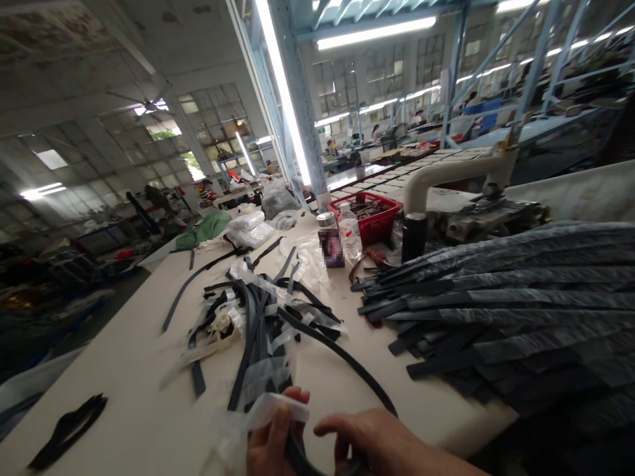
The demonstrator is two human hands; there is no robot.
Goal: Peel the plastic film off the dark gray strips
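Observation:
At the bottom of the head view, my left hand [268,443] pinches a piece of translucent white film [274,404] between thumb and fingers. A dark strap-like strip [296,451] runs out from beside that hand and curves down toward my right hand [380,433]. My right hand's index finger points left, and its other fingers curl around part of the dark strip near the frame's lower edge. Just beyond both hands lies a tangled pile of dark strips [255,311] mixed with film scraps. One long strip [342,354] arcs from that pile to behind my right hand.
Many film-covered dark strips [526,311] are heaped at right, before a machine with a beige pipe [446,173]. A flask [330,241], a clear bottle [350,231] and a red basket [374,225] stand behind. A black bundle [69,426] lies near left.

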